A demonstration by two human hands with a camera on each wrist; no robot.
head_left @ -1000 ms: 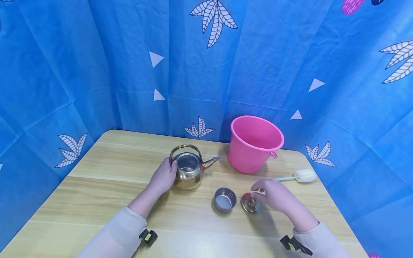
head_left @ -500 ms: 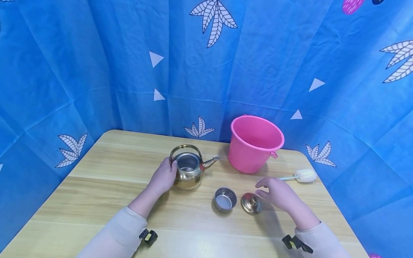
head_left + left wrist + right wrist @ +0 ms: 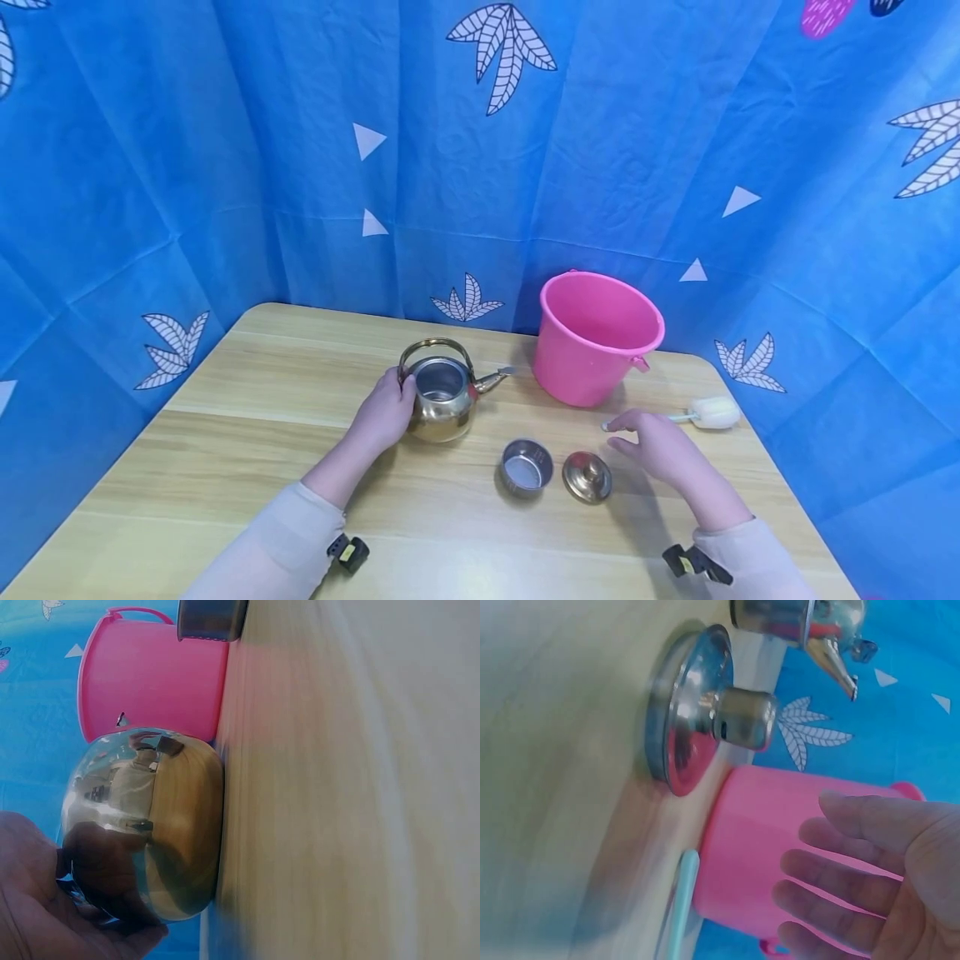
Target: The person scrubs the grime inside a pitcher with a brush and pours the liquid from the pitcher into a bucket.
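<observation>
A gold-coloured metal kettle (image 3: 441, 423) stands lidless on the table, its arched handle up and its spout towards the right. My left hand (image 3: 382, 410) grips its left side by the handle's base; the left wrist view shows fingers against the shiny kettle body (image 3: 142, 825). Right of the kettle sits a small steel cup (image 3: 527, 468) with marks like perforations. Beside that lies the kettle lid (image 3: 587, 477), knob up. My right hand (image 3: 660, 446) hovers right of the lid, its loosely bent fingers holding nothing, apart from the lid (image 3: 686, 712) in the right wrist view.
A pink bucket (image 3: 585, 371) stands at the back right of the wooden table (image 3: 247, 433). A bottle brush with a white head (image 3: 715, 412) lies by the right edge, its pale handle partly behind my right hand. A blue patterned curtain (image 3: 322, 167) encloses the back and sides.
My right hand has drawn away from the lid's knob to the right, leaving the lid on the table. My left hand stays on the kettle. The head view has shifted slightly.
</observation>
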